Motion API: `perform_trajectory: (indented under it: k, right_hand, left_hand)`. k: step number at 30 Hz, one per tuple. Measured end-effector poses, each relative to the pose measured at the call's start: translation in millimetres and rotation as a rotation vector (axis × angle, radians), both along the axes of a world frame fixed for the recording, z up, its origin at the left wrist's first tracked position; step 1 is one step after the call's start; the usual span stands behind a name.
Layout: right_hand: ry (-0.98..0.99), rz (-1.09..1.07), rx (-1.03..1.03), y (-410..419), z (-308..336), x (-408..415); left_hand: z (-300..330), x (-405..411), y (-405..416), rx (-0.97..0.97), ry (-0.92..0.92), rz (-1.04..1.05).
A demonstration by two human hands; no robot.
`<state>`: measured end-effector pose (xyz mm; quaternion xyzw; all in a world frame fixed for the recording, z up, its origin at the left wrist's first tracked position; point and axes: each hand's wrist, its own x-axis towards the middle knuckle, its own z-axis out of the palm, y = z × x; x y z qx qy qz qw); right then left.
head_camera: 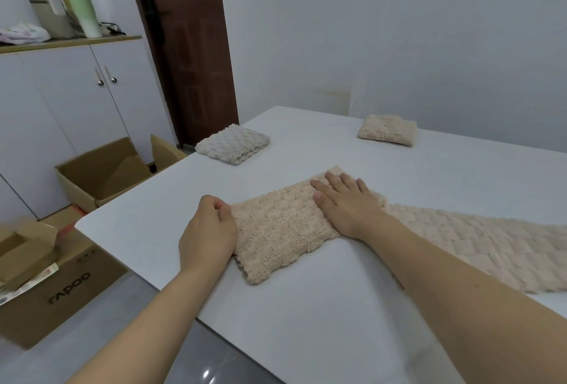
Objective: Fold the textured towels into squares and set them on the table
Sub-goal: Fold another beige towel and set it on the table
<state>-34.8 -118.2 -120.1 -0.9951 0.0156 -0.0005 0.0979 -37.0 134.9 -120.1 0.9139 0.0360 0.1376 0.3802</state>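
Beige, nubbly towel [285, 227] lies on the white worktop [306, 307] — long axis running left to right, its unfolded tail trailing off to the right. The left hand [208, 230] is the grip here, fingers curled round the towel's left end; the right hand [346, 202] presses flat on the folded part. Two folded squares — a grey towel [233, 144] and another beige towel [388, 130] — sit farther back. Judging by this, the right-hand tail gets folded next.

Both forearms are bare to the frame edge, and the left hand [208, 230] and right hand [346, 202] wear nothing.
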Motion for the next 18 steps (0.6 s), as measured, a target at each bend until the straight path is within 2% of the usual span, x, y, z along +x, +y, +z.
perform_trajectory:
  k: [5,7,9,11,13,15,18]
  right_hand:
    - [-0.184,-0.092,0.086,2,-1,-5]
    - [-0.171,-0.093,0.055,3,-3,-6]
    - [-0.116,-0.078,0.032,3,-4,-6]
    - [-0.078,-0.071,0.023,2,-2,-4]
    - [-0.066,-0.069,0.016,1,-1,-2]
    - [-0.058,-0.070,0.009,1,-2,0]
    - [-0.021,-0.071,0.001,0,-1,1]
  left_hand:
    - [3,-2,-1,-0.015,-0.017,0.006]
    - [5,-3,-2,-0.014,0.013,-0.007]
    - [7,-5,-2,0.113,0.011,-0.039]
    - [16,-4,-10,0.322,-0.093,-0.099]
    - [33,-5,-33,0.359,-0.200,-0.224]
    - [42,-7,-63,0.323,-0.155,-0.367]
    - [18,-9,-90,0.541,-0.009,-0.504]
